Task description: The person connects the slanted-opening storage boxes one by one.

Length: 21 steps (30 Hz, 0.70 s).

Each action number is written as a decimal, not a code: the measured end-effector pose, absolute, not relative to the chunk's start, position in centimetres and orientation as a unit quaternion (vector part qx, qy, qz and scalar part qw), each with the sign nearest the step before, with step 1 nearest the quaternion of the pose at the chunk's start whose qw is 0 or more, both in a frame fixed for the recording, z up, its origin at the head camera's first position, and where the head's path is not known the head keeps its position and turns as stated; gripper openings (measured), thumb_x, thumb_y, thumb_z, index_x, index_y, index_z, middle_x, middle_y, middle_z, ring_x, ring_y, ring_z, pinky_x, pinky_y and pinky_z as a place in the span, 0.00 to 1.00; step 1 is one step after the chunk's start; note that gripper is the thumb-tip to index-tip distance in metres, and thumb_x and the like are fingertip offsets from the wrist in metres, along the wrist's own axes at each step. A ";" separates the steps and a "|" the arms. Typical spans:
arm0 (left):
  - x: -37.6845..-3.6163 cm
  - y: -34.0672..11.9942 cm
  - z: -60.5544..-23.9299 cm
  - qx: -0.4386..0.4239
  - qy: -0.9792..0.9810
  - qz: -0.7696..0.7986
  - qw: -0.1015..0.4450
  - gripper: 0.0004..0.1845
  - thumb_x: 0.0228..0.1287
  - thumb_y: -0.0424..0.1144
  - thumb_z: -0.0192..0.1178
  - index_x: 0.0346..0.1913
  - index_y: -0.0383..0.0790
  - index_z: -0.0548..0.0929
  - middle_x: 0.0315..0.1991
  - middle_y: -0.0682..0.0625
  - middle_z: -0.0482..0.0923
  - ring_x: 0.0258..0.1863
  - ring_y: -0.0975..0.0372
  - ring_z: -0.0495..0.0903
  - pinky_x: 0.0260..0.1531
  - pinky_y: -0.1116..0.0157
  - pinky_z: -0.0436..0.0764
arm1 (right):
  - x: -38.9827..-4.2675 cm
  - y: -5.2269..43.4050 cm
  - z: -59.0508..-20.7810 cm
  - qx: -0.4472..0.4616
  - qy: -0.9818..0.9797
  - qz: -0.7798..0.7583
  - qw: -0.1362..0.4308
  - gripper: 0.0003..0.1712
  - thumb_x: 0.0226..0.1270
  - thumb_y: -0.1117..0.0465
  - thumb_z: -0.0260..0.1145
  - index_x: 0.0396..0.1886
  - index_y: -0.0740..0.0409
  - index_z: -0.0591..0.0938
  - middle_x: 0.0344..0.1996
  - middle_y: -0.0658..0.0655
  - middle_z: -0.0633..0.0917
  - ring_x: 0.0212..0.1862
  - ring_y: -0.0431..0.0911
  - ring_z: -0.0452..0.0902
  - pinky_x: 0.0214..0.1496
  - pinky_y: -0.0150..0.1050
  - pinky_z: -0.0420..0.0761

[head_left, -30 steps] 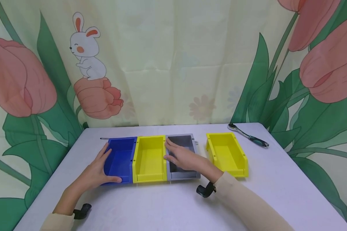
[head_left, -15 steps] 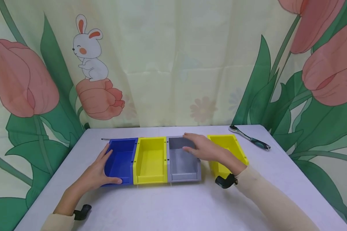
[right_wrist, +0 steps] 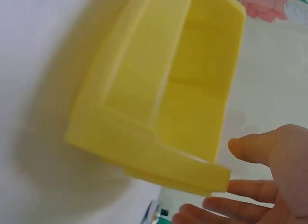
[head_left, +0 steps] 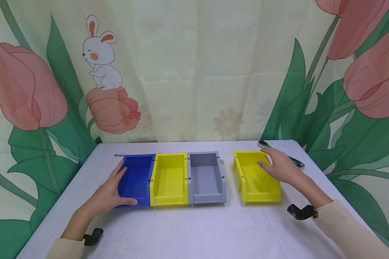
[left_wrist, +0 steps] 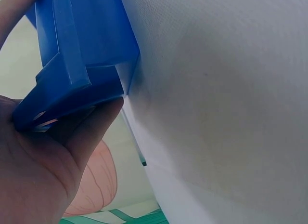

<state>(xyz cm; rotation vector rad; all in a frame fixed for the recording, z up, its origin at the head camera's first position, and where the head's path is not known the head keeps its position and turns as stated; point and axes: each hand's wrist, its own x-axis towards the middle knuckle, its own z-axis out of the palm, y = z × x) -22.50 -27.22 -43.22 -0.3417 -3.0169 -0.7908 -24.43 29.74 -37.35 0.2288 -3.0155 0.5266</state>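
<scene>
My left hand (head_left: pixel 104 196) holds the blue storage bin (head_left: pixel 137 181) at its left end, thumb across the front corner and fingers along the left side. In the left wrist view the palm wraps the corner of the blue bin (left_wrist: pixel 101 31). A yellow bin (head_left: pixel 169 176) and a grey bin (head_left: pixel 207 180) stand against it in a row. Apart to the right sits a second yellow bin (head_left: pixel 258 180). Over its right edge hovers my right hand (head_left: pixel 283 167), fingers extended. The right wrist view has the thumb and fingers (right_wrist: pixel 255 149) spread beside that bin, gripping nothing.
A ratchet wrench (head_left: pixel 298 162) lies at the table's back right, partly hidden by my right hand. A thin dark rod (head_left: pixel 119 155) pokes out behind the blue bin. Small metal bits (head_left: pixel 222 161) sit beside the grey bin. A printed curtain (head_left: pixel 194 72) hangs behind the table.
My right hand has left the grey bin and moved right to the separate yellow bin. My left hand stays on the blue bin, and the bins keep their places.
</scene>
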 end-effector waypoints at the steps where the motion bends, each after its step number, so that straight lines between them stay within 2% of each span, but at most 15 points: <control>1: -22.5 -27.2 -43.2 -0.109 -0.961 -0.253 0.001 0.77 0.41 0.67 0.83 0.85 0.30 0.50 0.88 0.37 0.35 0.80 0.27 0.55 0.65 0.28 0.74 | -24.2 30.0 -37.6 0.065 -0.982 0.173 0.033 0.36 0.77 0.55 0.68 0.75 0.71 0.71 0.70 0.77 0.76 0.67 0.72 0.76 0.65 0.66 0.84; 4: -22.5 -27.1 -43.1 -0.109 -0.961 -0.253 0.000 0.77 0.41 0.67 0.83 0.85 0.30 0.50 0.88 0.36 0.35 0.80 0.27 0.55 0.66 0.28 0.73 | -23.7 30.7 -38.4 0.051 -0.983 0.177 0.018 0.35 0.76 0.56 0.68 0.74 0.72 0.71 0.67 0.77 0.79 0.59 0.70 0.83 0.54 0.57 0.92; 9: -22.4 -27.0 -42.9 -0.109 -0.961 -0.256 0.000 0.77 0.41 0.67 0.83 0.85 0.30 0.50 0.88 0.36 0.35 0.80 0.27 0.55 0.66 0.27 0.73 | -22.8 31.1 -39.8 0.054 -0.979 0.195 0.013 0.37 0.76 0.60 0.68 0.78 0.69 0.68 0.68 0.78 0.77 0.58 0.68 0.82 0.56 0.56 0.91; 11: -22.4 -27.0 -42.9 -0.110 -0.960 -0.256 0.000 0.77 0.41 0.67 0.83 0.85 0.30 0.50 0.88 0.37 0.35 0.80 0.27 0.55 0.67 0.28 0.72 | -22.6 31.1 -40.3 0.049 -0.978 0.203 0.013 0.39 0.75 0.62 0.68 0.80 0.67 0.65 0.70 0.78 0.75 0.53 0.63 0.83 0.53 0.52 0.92; 12: -22.5 -27.0 -42.9 -0.110 -0.961 -0.255 0.001 0.77 0.41 0.67 0.83 0.85 0.30 0.50 0.88 0.37 0.35 0.80 0.27 0.55 0.67 0.28 0.72 | -22.5 31.1 -40.6 0.045 -0.977 0.206 0.012 0.40 0.76 0.62 0.67 0.81 0.66 0.64 0.71 0.78 0.75 0.49 0.60 0.83 0.51 0.48 0.93; 15: -22.5 -27.1 -43.1 -0.111 -0.961 -0.254 0.002 0.77 0.41 0.67 0.83 0.84 0.30 0.50 0.88 0.37 0.34 0.80 0.28 0.55 0.67 0.28 0.72 | -22.5 31.0 -41.2 0.035 -0.976 0.217 0.007 0.41 0.76 0.64 0.65 0.84 0.64 0.60 0.74 0.79 0.70 0.36 0.49 0.78 0.38 0.34 0.87; 17: -22.5 -27.1 -43.1 -0.111 -0.961 -0.254 0.002 0.77 0.41 0.67 0.83 0.84 0.30 0.50 0.88 0.37 0.34 0.80 0.28 0.55 0.67 0.28 0.72 | -22.5 31.0 -41.4 0.030 -0.975 0.222 0.008 0.42 0.77 0.64 0.64 0.84 0.63 0.59 0.75 0.79 0.69 0.32 0.46 0.73 0.32 0.29 0.80; 21: -22.6 -27.1 -43.2 -0.110 -0.961 -0.255 0.002 0.77 0.41 0.66 0.84 0.84 0.30 0.51 0.89 0.38 0.34 0.80 0.28 0.54 0.68 0.28 0.71 | -22.6 30.9 -41.7 0.027 -0.974 0.223 0.020 0.41 0.77 0.64 0.64 0.84 0.66 0.59 0.75 0.78 0.69 0.34 0.46 0.74 0.34 0.28 0.80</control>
